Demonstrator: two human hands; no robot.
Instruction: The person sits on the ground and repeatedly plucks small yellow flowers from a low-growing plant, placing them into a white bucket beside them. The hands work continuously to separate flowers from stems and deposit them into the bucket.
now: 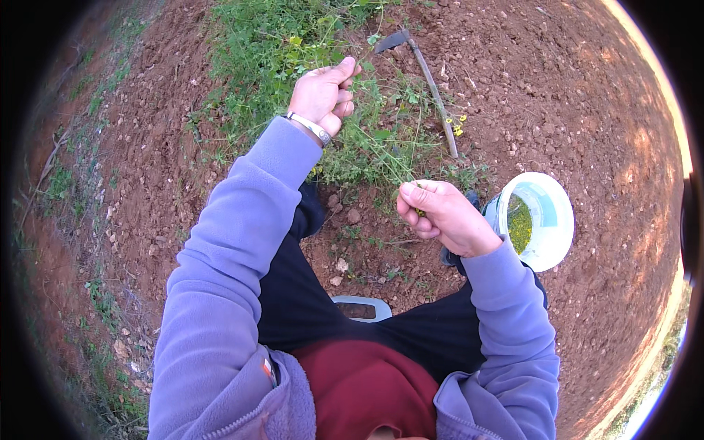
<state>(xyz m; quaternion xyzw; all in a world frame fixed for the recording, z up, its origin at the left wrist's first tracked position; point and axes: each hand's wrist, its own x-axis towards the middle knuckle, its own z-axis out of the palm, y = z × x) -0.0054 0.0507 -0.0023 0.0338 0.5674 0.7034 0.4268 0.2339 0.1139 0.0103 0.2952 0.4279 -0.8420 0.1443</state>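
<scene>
My left hand [323, 94] is raised over the patch of green plants [253, 71], thumb and fingertips closed on a thin green stem. Lower and to the right, my right hand [444, 213] pinches a few slender stems [400, 168] that run up and left into the greenery. A bit of yellow shows between its curled fingers. Right of that hand, a white plastic bucket [554, 220] stands tilted in view, with small yellow flower heads [518, 225] inside.
A hoe [432, 85] with a wooden handle and dark blade lies on the soil beyond my hands. Several yellow flowers [457, 125] lie by its handle. Between my legs is the pale rim of a seat or container [379, 309]. Reddish, stony soil [550, 99] surrounds everything.
</scene>
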